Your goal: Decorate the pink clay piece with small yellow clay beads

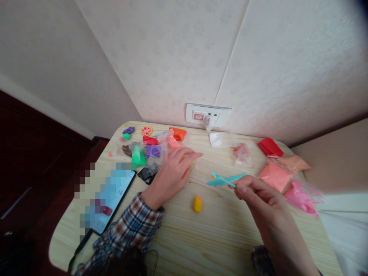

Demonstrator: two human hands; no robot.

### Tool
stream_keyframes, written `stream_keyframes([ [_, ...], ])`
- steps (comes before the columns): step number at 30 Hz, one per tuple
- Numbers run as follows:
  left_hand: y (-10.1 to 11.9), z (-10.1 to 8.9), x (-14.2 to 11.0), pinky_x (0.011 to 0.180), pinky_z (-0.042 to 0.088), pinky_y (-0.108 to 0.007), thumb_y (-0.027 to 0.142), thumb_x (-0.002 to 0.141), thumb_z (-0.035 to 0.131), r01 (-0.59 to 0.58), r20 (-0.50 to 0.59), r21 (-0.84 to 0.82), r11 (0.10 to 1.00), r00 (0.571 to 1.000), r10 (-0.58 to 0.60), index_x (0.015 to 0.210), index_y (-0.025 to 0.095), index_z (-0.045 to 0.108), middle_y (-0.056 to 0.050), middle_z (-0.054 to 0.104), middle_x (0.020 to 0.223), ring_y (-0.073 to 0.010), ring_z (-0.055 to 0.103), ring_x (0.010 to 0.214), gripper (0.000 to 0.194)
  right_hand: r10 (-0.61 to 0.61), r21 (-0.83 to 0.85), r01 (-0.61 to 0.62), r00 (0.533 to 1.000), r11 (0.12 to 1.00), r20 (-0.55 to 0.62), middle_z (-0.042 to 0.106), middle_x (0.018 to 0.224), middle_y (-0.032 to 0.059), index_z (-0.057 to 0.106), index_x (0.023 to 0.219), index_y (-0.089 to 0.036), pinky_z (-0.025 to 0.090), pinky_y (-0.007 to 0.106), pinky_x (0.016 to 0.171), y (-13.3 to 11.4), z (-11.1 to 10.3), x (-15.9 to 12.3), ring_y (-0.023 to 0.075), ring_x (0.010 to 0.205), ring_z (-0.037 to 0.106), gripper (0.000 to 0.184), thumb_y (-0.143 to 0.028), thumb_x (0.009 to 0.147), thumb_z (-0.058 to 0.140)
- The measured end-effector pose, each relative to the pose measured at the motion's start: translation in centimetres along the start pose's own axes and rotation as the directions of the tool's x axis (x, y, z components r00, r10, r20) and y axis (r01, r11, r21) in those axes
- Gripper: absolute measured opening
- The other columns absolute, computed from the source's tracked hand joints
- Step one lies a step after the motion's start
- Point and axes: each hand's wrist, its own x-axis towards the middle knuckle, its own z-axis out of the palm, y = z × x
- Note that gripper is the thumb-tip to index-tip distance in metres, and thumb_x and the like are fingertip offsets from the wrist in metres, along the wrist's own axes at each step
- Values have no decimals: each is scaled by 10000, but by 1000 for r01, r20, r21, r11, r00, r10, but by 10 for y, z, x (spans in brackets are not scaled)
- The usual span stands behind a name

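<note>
My left hand (pixel 174 168) is stretched over a clear packet (pixel 195 167) with a bit of yellow in it, fingers extended and apart. It partly covers the packet, so I cannot see how far they touch. Between thumb and fingers, my right hand (pixel 255 191) pinches a thin light-blue modelling tool (pixel 224 180) with a speck of yellow near its tip. A second, flat blue modelling tool (pixel 217 181) shows just behind it. On the table between the hands stands a small textured yellow clay piece (pixel 197 204) with a pinkish spot on top.
Several clay packets, among them green (pixel 139 157) and purple (pixel 153 151), lie left of centre. Red (pixel 270 148), salmon (pixel 275 175) and pink packets (pixel 301 196) lie at right. A phone (pixel 115 203) rests at left. Behind the table is a wall socket (pixel 207 115).
</note>
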Motion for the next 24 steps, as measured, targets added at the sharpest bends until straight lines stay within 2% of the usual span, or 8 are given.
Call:
stream_keyframes([
  [2, 4, -2, 1, 1102, 338, -481, 27, 853, 494, 3, -23, -14, 1000, 1000, -4, 1319, 185, 549, -120, 603, 1289, -260, 481, 1278, 495, -86, -67, 84, 995, 994, -41, 555, 580, -35, 647, 652, -225, 384, 195, 502, 1, 1, 0, 105, 563, 486, 299, -472, 809, 705],
  [4, 10, -7, 2, 1081, 362, -469, 114, 867, 593, 13, -79, -82, 997, 997, -20, 1223, 188, 615, -114, 627, 1232, -265, 510, 1233, 364, -170, -147, 157, 982, 977, -81, 575, 584, -39, 666, 686, -236, 392, 182, 479, 1, 2, -2, 99, 548, 505, 237, -420, 834, 690],
  [7, 21, -13, 4, 895, 478, -360, 280, 822, 736, 30, -102, -308, 951, 993, -65, 980, 166, 692, -79, 681, 1002, -214, 612, 972, 199, -272, -261, 238, 956, 936, -106, 618, 599, -46, 674, 717, -246, 419, 158, 470, -2, 5, -5, 90, 542, 549, 170, -341, 858, 669],
  [10, 31, -13, 6, 666, 468, -260, 340, 801, 756, 112, -17, -571, 813, 989, -148, 834, 139, 676, -30, 678, 801, -138, 597, 714, 218, -364, -337, 321, 929, 885, -73, 667, 639, -51, 683, 774, -256, 449, 144, 482, -5, 9, -8, 84, 550, 587, 113, -291, 878, 653],
  [13, 34, -11, 7, 612, 439, -237, 381, 797, 746, 230, 59, -711, 665, 961, -270, 742, 138, 660, -7, 647, 706, -118, 562, 651, 263, -434, -391, 395, 901, 831, -12, 689, 677, -53, 689, 838, -264, 457, 144, 487, -6, 12, -10, 81, 556, 600, 77, -256, 896, 639],
  [17, 32, -12, 6, 632, 450, -228, 298, 790, 745, 282, 91, -782, 555, 934, -347, 676, 143, 661, 9, 632, 652, -113, 569, 644, 210, -498, -473, 433, 867, 767, -16, 683, 693, -47, 671, 857, -256, 452, 166, 506, -3, 11, -10, 86, 574, 602, 82, -240, 917, 616],
  [20, 29, -16, 5, 673, 474, -229, 212, 804, 711, 265, 70, -784, 562, 937, -343, 701, 143, 702, 3, 661, 671, -117, 601, 674, 124, -518, -587, 405, 855, 701, -30, 671, 711, -23, 655, 859, -234, 450, 213, 541, 4, 8, -5, 114, 607, 595, 83, -254, 924, 608],
  [24, 26, -18, -2, 699, 497, -240, 182, 820, 674, 271, 64, -776, 570, 932, -355, 725, 150, 730, -7, 687, 689, -126, 624, 690, 114, -525, -713, 421, 847, 561, 88, 642, 774, 34, 655, 869, -196, 457, 319, 659, 19, 7, 6, 189, 727, 585, 133, -274, 938, 572],
])
